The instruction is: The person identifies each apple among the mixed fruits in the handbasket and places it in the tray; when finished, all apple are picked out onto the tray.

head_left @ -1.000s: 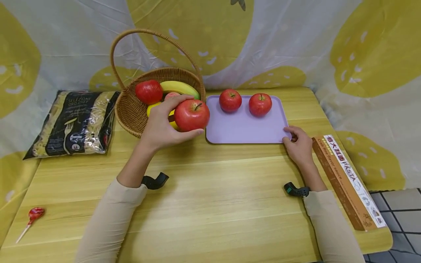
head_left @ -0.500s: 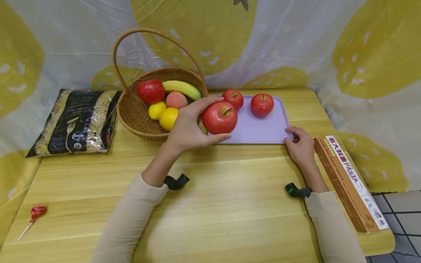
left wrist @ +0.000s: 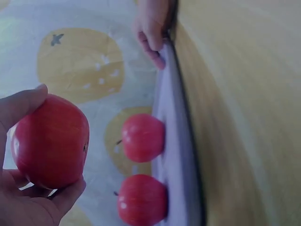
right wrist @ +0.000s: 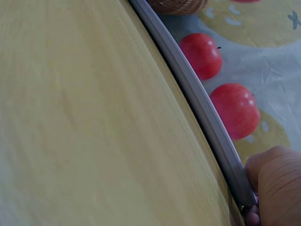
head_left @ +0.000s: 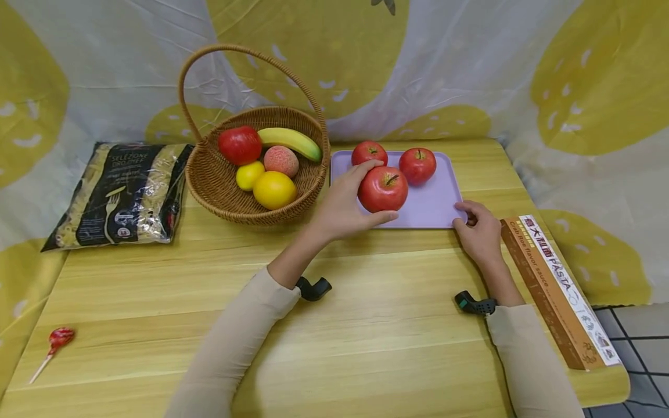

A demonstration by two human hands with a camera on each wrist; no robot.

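Observation:
My left hand (head_left: 342, 204) grips a large red apple (head_left: 384, 190), thumb in front and fingers behind it. In the left wrist view this apple (left wrist: 51, 141) hangs clear of the lilac tray (head_left: 425, 210), over its left part. Two smaller red apples sit at the tray's back: one (head_left: 368, 151) on the left, partly behind my left fingers, the other (head_left: 418, 166) right of the middle. At the tray's front right corner, my right hand (head_left: 478, 231) pinches the rim between thumb and fingers, as the right wrist view confirms with the thumb (right wrist: 263, 162) over the edge.
Left of the tray stands a wicker basket (head_left: 209, 194) with a tall handle, holding a red apple, banana, peach-like fruit and two yellow fruits. A pasta bag (head_left: 117, 194) lies farther left, a lollipop (head_left: 60, 338) front left, a long pasta box (head_left: 556, 290) at the right.
My left hand has carried the large apple rightward from over the basket to over the tray, uncovering the fruit in the basket. The right hand has stayed at the tray's corner.

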